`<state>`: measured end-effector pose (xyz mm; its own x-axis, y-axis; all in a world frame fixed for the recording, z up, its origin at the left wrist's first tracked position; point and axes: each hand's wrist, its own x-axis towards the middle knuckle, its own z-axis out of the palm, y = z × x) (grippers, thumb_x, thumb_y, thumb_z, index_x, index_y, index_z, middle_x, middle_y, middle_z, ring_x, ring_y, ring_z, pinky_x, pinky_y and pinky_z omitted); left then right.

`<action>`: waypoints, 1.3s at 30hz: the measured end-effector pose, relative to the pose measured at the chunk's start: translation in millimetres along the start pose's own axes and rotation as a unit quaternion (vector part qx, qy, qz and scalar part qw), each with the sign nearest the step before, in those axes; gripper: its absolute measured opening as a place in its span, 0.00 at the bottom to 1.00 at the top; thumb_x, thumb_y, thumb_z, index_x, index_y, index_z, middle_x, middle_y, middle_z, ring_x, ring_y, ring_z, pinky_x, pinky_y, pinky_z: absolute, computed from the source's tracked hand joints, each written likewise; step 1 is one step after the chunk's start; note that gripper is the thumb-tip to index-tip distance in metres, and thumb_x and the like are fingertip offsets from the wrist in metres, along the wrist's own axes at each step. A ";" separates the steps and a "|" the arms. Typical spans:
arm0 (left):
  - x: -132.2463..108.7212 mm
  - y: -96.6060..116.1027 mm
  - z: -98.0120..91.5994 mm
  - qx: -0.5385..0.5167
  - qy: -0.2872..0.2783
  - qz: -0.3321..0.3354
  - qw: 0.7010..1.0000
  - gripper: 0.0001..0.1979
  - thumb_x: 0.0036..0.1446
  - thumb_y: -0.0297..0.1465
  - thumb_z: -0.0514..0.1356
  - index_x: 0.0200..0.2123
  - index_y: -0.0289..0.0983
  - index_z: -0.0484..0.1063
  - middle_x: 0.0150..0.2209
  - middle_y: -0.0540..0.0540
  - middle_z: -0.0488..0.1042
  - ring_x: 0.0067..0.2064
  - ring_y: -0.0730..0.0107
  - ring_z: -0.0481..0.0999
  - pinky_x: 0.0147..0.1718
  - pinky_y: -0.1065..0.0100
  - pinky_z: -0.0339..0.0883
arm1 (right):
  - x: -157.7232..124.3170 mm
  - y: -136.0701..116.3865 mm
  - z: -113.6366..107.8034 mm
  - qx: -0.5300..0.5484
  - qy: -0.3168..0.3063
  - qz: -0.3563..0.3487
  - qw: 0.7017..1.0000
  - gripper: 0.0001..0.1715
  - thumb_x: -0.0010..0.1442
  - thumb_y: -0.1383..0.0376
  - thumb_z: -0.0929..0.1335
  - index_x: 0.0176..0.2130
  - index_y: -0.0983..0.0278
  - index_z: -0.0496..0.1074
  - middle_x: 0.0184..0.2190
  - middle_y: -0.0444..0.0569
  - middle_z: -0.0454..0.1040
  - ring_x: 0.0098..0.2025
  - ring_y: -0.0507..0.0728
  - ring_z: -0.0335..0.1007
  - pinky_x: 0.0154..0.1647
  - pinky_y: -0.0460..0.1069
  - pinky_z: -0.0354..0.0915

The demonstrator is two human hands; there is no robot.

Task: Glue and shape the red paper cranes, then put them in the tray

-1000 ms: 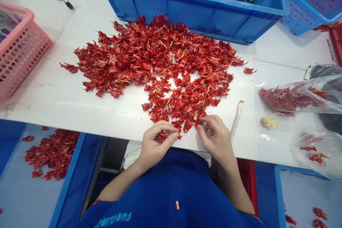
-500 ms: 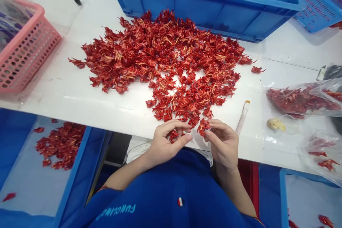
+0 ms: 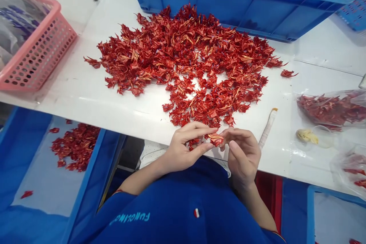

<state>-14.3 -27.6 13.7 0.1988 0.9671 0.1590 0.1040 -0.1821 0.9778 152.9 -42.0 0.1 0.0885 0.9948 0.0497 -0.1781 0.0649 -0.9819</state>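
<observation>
Between the thumb and fingertips of my left hand (image 3: 181, 148) is a small red flower-like piece (image 3: 216, 139) with pale orange streaks and pointed tips. My right hand (image 3: 244, 156) is just to its right, thumb apart from the curled fingers. Its fingertips come close to the piece; whether they touch it I cannot tell. Directly beyond both hands spreads a large pile of similar red pieces (image 3: 171, 49) on the white table (image 3: 137, 114). Some red shows behind my left fingers, partly hidden.
A blue crate (image 3: 237, 7) with dark green pieces stands behind the pile. To the left are a pink basket (image 3: 42, 53) and a lower blue bin (image 3: 85, 187) with red pieces. On the right lie a brush-like stick (image 3: 268, 127) and a plastic bag (image 3: 331, 110) of red pieces.
The red piece has passed from my right hand's fingers to my left hand's. My right thumb has come away from its fingers. The whole view has shifted slightly.
</observation>
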 end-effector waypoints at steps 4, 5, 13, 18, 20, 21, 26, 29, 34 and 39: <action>0.3 -1.1 -4.9 -0.007 -0.024 -0.007 1.000 0.18 0.59 0.26 0.61 0.53 0.41 0.76 0.44 0.42 0.79 0.43 0.66 0.77 0.45 0.66 0.72 | 3.4 -7.5 0.9 -0.046 -0.034 0.040 0.998 0.07 0.56 0.63 0.74 0.38 0.60 0.77 0.31 0.46 0.78 0.23 0.50 0.70 0.21 0.45 0.68; 0.5 -1.6 -5.7 -0.016 -0.026 -0.020 0.999 0.20 0.59 0.26 0.61 0.55 0.42 0.74 0.44 0.43 0.79 0.41 0.68 0.77 0.45 0.67 0.72 | 3.7 -8.3 2.3 -0.045 -0.039 0.050 0.997 0.07 0.55 0.63 0.74 0.37 0.60 0.77 0.30 0.46 0.79 0.22 0.50 0.70 0.20 0.45 0.68; -0.2 -2.0 -2.3 -0.082 0.002 -0.099 0.992 0.21 0.59 0.30 0.60 0.56 0.38 0.71 0.47 0.41 0.80 0.31 0.74 0.72 0.35 0.70 0.71 | 3.8 -10.7 10.3 -0.007 -0.060 0.106 0.993 0.11 0.52 0.64 0.76 0.38 0.62 0.76 0.24 0.43 0.78 0.21 0.51 0.74 0.21 0.44 0.73; -1.5 -3.3 7.1 -0.050 0.079 -0.113 0.989 0.13 0.57 0.33 0.63 0.46 0.36 0.73 0.39 0.44 0.79 0.29 0.75 0.72 0.33 0.72 0.70 | 1.9 -13.5 14.7 0.027 -0.045 0.137 0.989 0.11 0.51 0.66 0.76 0.33 0.62 0.73 0.20 0.41 0.77 0.20 0.52 0.76 0.22 0.44 0.75; -1.2 -3.0 9.0 -0.047 0.098 -0.131 0.985 0.10 0.58 0.37 0.63 0.35 0.36 0.73 0.29 0.47 0.76 0.27 0.75 0.70 0.28 0.72 0.67 | 0.8 -13.6 18.2 0.041 -0.030 0.132 0.990 0.12 0.51 0.66 0.77 0.33 0.61 0.71 0.20 0.40 0.77 0.20 0.53 0.76 0.23 0.44 0.76; -0.9 -2.2 9.1 -0.051 0.094 -0.141 0.984 0.13 0.58 0.40 0.62 0.29 0.36 0.71 0.25 0.49 0.73 0.25 0.74 0.69 0.25 0.73 0.65 | 0.2 -13.5 19.9 0.046 -0.019 0.128 0.991 0.12 0.50 0.66 0.77 0.32 0.61 0.71 0.20 0.40 0.77 0.20 0.53 0.77 0.23 0.44 0.76; 1.3 4.1 4.7 -0.105 0.039 -0.168 0.979 0.22 0.56 0.48 0.61 0.22 0.36 0.69 0.22 0.49 0.70 0.25 0.72 0.68 0.26 0.70 0.64 | -2.0 -13.7 25.6 0.048 0.019 0.119 0.992 0.14 0.49 0.64 0.78 0.31 0.61 0.70 0.21 0.40 0.77 0.19 0.54 0.77 0.21 0.45 0.76; 1.3 4.3 3.6 -0.145 0.027 -0.195 0.970 0.22 0.54 0.49 0.63 0.23 0.36 0.71 0.22 0.49 0.70 0.25 0.73 0.67 0.26 0.70 0.63 | -2.2 -15.4 25.0 0.046 0.014 0.118 0.992 0.15 0.49 0.63 0.78 0.31 0.62 0.70 0.21 0.40 0.77 0.19 0.54 0.76 0.21 0.46 0.77; -0.7 -1.1 6.7 -0.199 0.027 -0.236 0.951 0.22 0.52 0.49 0.65 0.23 0.35 0.71 0.20 0.52 0.67 0.22 0.77 0.62 0.24 0.73 0.60 | -0.5 -15.0 18.7 0.061 -0.018 0.135 0.989 0.13 0.53 0.62 0.77 0.32 0.62 0.71 0.20 0.42 0.78 0.19 0.55 0.76 0.22 0.48 0.77; -0.2 -1.3 7.4 -0.193 0.030 -0.251 0.948 0.22 0.52 0.49 0.65 0.23 0.35 0.70 0.20 0.52 0.66 0.23 0.77 0.62 0.25 0.73 0.60 | -2.5 -8.2 16.9 0.049 -0.032 0.145 0.988 0.09 0.57 0.60 0.74 0.33 0.62 0.73 0.18 0.42 0.77 0.19 0.55 0.76 0.22 0.48 0.76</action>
<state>-7.3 -28.8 11.4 0.1616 0.9251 -0.3435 -0.1965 0.3713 0.9075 137.6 -43.7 11.1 -0.0425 0.9756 -0.2154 -0.2816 -0.2185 -0.9343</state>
